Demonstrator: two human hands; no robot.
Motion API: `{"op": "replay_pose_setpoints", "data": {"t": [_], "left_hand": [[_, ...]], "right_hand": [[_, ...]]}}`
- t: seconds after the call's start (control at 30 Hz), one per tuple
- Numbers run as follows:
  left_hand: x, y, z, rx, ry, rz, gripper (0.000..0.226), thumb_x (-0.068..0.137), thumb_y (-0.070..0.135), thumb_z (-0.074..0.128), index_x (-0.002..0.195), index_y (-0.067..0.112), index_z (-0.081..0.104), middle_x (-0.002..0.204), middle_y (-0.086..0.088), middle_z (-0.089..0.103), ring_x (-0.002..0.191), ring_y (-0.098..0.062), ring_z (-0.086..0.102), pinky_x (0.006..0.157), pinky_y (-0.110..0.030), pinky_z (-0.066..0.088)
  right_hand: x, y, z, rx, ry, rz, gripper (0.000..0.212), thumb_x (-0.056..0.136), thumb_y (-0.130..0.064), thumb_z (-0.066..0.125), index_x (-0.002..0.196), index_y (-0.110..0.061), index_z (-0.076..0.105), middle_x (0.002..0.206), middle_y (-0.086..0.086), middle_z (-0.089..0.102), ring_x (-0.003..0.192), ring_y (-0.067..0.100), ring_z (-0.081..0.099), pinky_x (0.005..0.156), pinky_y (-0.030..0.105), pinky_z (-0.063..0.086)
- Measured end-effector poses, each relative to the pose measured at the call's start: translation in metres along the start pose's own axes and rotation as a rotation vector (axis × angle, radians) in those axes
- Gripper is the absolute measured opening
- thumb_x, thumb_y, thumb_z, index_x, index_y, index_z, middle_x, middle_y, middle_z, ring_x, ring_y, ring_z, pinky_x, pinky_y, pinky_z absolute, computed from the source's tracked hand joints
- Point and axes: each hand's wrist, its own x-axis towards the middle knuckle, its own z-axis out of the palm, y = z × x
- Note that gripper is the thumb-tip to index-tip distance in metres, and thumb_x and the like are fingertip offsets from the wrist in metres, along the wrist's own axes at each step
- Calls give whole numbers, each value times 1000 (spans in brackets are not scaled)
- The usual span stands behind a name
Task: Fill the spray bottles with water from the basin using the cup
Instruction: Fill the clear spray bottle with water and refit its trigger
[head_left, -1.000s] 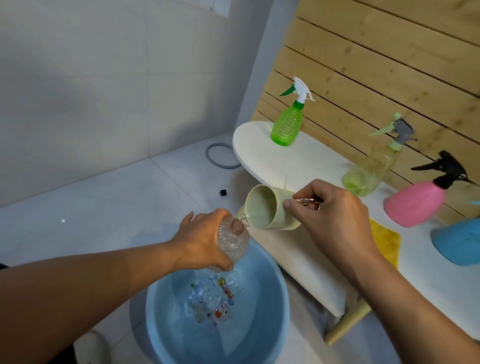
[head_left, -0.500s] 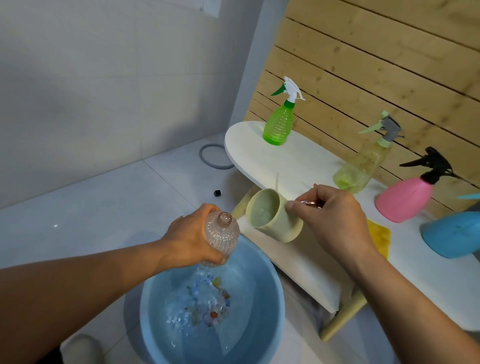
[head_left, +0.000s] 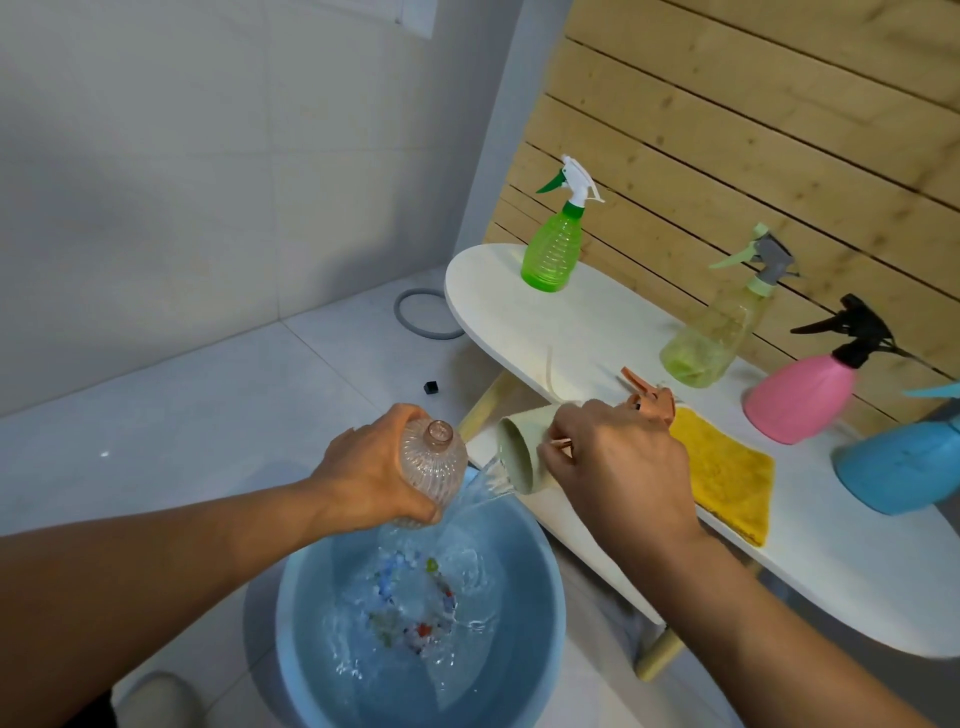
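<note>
Head view: both hands over the basin (head_left: 540, 613).
Left hand (head_left: 374, 478): fingers wrapped round the clear bottle (head_left: 434, 465), neck up.
Right hand (head_left: 623, 462): grips the tipped cup (head_left: 522, 449).
Water: spilling beside the bottle into the basin.

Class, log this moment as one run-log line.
left hand grips bottle | right hand tips cup | water misses bottle, falls into basin

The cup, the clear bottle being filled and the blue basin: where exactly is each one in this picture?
cup (head_left: 517, 457), head view, on its inner wall by the rim.
clear bottle (head_left: 434, 467), head view, on its ribbed shoulder below the open neck.
blue basin (head_left: 540, 597), head view, on its right inner wall.
</note>
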Motion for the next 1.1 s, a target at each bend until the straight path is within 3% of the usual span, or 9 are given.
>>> {"op": "replay_pose_setpoints", "data": {"t": [0.13, 0.3, 0.47, 0.53, 0.67, 0.77, 0.9, 1.0, 1.1], "left_hand": [[0, 1, 0, 8, -7, 4, 104, 46, 49, 96, 132, 45, 38, 116, 16, 59, 108, -18, 59, 95, -41, 54], [0, 2, 0, 14, -10, -2, 105, 45, 50, 95, 131, 47, 37, 115, 16, 60, 106, -18, 60, 95, -40, 53], [-1, 3, 0, -7, -23, -4, 107, 38, 57, 90, 130, 49, 36, 118, 16, 60, 108, -17, 59, 94, -41, 55], [-2, 3, 0, -22, -26, 2, 107, 39, 56, 92, 129, 49, 36, 117, 17, 59, 108, -16, 59, 93, -40, 56], [-4, 1, 0, -92, 1, 18, 102, 42, 50, 95, 127, 51, 39, 115, 20, 60, 104, -11, 62, 88, -37, 58], [-5, 1, 1, -168, 40, 39, 100, 40, 51, 94, 124, 55, 40, 116, 22, 61, 104, -9, 64, 86, -37, 60], [1, 7, -2, -243, 77, 63, 103, 38, 50, 96, 125, 57, 41, 119, 24, 59, 106, -8, 64, 86, -39, 60], [6, 13, -3, -261, 83, 78, 106, 36, 51, 96, 127, 55, 42, 120, 23, 59, 108, -11, 64, 88, -42, 60], [8, 17, -3, -278, 81, 71, 103, 36, 50, 95, 124, 57, 41, 118, 22, 59, 107, -12, 64, 85, -42, 61]], "right_hand": [[1, -6, -5, -144, 1, -101, 35, 66, -11, 86, 62, -19, 52, 59, 0, 49, 50, 25, 46, 47, 25, 17], [1, -13, -10, -186, -22, -156, 43, 56, -8, 89, 62, -21, 48, 58, -1, 45, 51, 23, 44, 52, 28, 11], [1, -15, -12, -167, 17, -201, 41, 56, -8, 88, 62, -21, 49, 59, -1, 45, 52, 22, 43, 52, 28, 10], [2, -12, -15, -96, 91, -186, 33, 68, -15, 85, 65, -21, 53, 60, -2, 48, 54, 24, 47, 47, 27, 20], [20, 3, -37, 242, 140, 83, 18, 88, -42, 71, 84, -27, 63, 76, -7, 63, 71, 22, 60, 58, 37, 48], [45, 21, -51, 623, 119, 349, 21, 87, -48, 71, 84, -28, 65, 75, -13, 66, 70, 13, 61, 64, 38, 51], [89, 38, -52, 936, 161, 500, 23, 89, -42, 73, 82, -21, 67, 66, -14, 62, 58, 0, 53, 58, 32, 46], [123, 41, -39, 1049, 72, 645, 31, 93, -40, 70, 92, -10, 64, 76, -2, 54, 63, 10, 42, 58, 31, 38], [153, 42, -13, 1223, -86, 762, 23, 95, -36, 70, 97, -15, 61, 83, 2, 56, 62, 13, 40, 54, 27, 39]]}}
